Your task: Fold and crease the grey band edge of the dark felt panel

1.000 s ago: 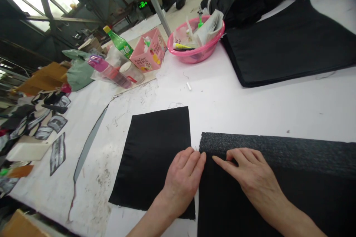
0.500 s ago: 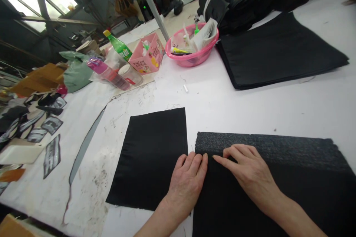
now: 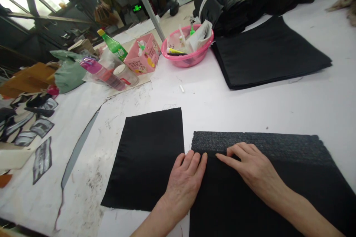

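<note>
Fingers (image 3: 194, 161) of left hand (image 3: 185, 183) lie flat and open at the stack (image 3: 264, 177) corner, gripping nothing; right hand (image 3: 250, 170) open too, fingertips on top ply. One black piece (image 3: 147, 155) laid aside left on the surface (image 3: 222, 107), most of the stack still unpeeled

There is one view only, from a camera on the person's head, looking forward and down across the white table (image 3: 222, 107). It sits close above both hands at 6 o'clock, while the pink basin (image 3: 189, 59) lies far off toward 12 and the windows toward 10.
</note>
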`<state>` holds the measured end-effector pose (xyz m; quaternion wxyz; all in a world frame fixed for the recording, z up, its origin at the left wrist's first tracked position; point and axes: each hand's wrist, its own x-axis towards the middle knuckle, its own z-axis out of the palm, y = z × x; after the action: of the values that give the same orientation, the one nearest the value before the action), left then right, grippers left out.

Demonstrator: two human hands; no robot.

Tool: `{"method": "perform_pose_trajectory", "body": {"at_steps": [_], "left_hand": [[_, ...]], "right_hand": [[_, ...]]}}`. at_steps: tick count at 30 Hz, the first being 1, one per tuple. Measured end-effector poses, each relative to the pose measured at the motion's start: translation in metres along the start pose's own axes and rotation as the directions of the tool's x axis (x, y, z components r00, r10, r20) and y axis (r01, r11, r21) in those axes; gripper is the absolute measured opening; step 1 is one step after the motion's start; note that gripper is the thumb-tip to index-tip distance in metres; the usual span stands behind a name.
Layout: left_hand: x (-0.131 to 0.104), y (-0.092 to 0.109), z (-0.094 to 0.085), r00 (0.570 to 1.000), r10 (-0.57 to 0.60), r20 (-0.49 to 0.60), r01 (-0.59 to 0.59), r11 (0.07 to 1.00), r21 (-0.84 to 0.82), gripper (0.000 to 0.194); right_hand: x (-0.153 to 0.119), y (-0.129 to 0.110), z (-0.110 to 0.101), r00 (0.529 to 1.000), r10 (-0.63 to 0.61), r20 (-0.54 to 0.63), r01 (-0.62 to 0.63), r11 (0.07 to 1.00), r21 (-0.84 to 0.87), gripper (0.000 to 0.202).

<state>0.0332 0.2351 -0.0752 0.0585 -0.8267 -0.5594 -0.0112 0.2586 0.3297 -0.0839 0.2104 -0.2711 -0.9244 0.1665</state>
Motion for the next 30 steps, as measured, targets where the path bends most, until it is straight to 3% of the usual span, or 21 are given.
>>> {"method": "perform_pose_trajectory", "body": {"at_steps": [5,14,30], "left_hand": [[0.004,0.000,0.002,0.997,0.081,-0.007,-0.081,0.996,0.028,0.041],[0.010,0.003,-0.003,0.994,0.089,0.062,-0.090,0.996,0.012,0.045],[0.016,0.007,-0.002,0.986,0.151,0.077,-0.152,0.988,0.009,0.047]], "right_hand": [[-0.001,-0.003,0.001,1.000,0.011,-0.027,-0.011,1.000,-0.007,0.033],[0.001,-0.007,-0.001,0.999,0.020,-0.036,-0.021,0.999,-0.032,0.031],[-0.026,0.016,-0.015,1.000,0.017,-0.008,-0.018,0.999,-0.036,0.033]]}}
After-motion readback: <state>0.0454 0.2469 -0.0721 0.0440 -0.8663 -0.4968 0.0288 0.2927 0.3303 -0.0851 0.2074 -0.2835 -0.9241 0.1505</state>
